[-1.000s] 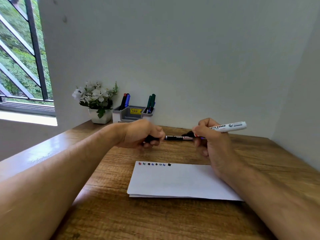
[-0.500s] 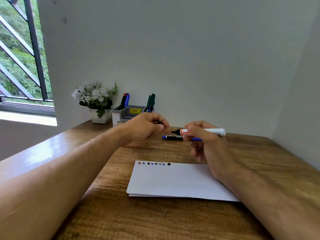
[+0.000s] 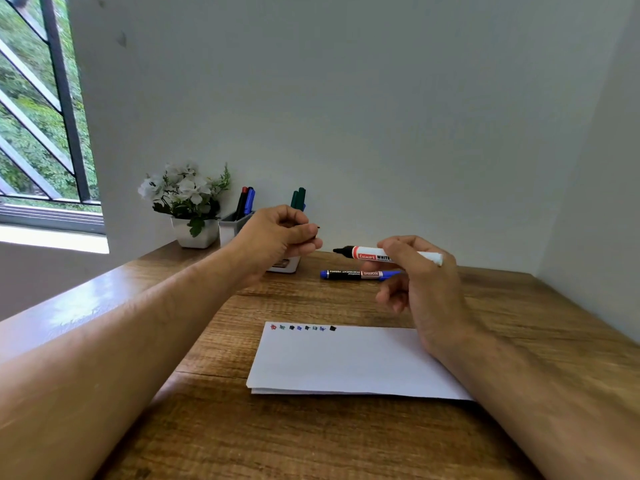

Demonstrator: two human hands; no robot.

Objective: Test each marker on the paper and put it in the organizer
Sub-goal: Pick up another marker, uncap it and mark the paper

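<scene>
My right hand [image 3: 420, 282] holds a white whiteboard marker [image 3: 367, 253] level above the desk, its bare black tip pointing left. My left hand [image 3: 277, 237] is closed around the marker's black cap [image 3: 316, 229], a short way left of the tip and in front of the organizer [image 3: 231, 226]. A blue and black permanent marker [image 3: 353, 274] lies on the desk behind the white paper [image 3: 349, 362]. Several small colour marks [image 3: 303, 328] run along the paper's top left edge. Several markers [image 3: 246, 201] stand in the organizer.
A white pot of white flowers [image 3: 188, 206] stands left of the organizer against the wall. A barred window [image 3: 38, 109] is at far left. The wooden desk [image 3: 277, 438] meets walls at the back and right.
My left hand pulled the black cap off the white marker and moved up and left toward the organizer. My right hand turned the marker level with its tip bared.
</scene>
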